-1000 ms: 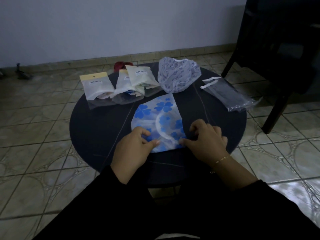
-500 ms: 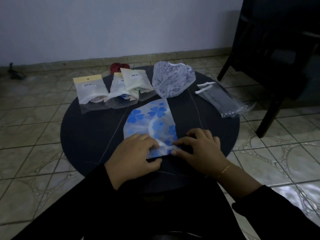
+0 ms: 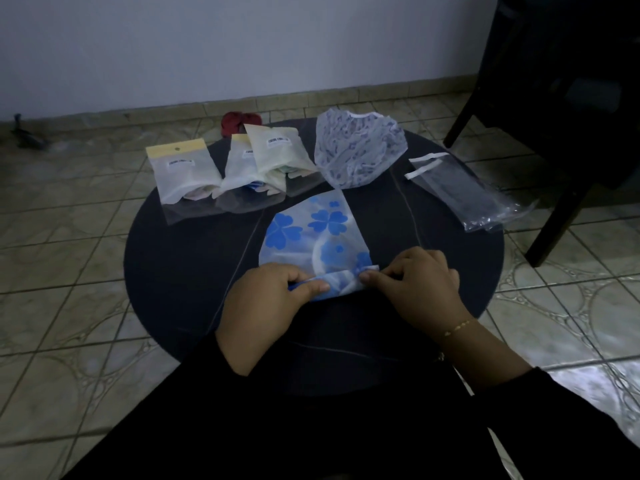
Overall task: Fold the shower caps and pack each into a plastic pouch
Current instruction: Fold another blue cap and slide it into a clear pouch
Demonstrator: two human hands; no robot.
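A shower cap with blue flowers (image 3: 313,233) lies flat in the middle of the round dark table (image 3: 194,258). Its near edge is rolled up into a narrow fold. My left hand (image 3: 266,299) pinches the left end of that fold and my right hand (image 3: 415,282) pinches the right end. A second, unfolded cap with a small purple print (image 3: 358,147) sits at the back of the table. Empty clear plastic pouches (image 3: 474,192) lie at the right edge. Three packed pouches (image 3: 187,178) (image 3: 239,174) (image 3: 280,154) lie at the back left.
A dark chair (image 3: 554,109) stands close to the table's right side. A red object (image 3: 239,121) lies on the tiled floor behind the table. A pale wall runs along the back.
Both hands have folded the near edge of the blue-flowered cap up and over, away from me, so the visible flat part is shorter. The other things have not moved.
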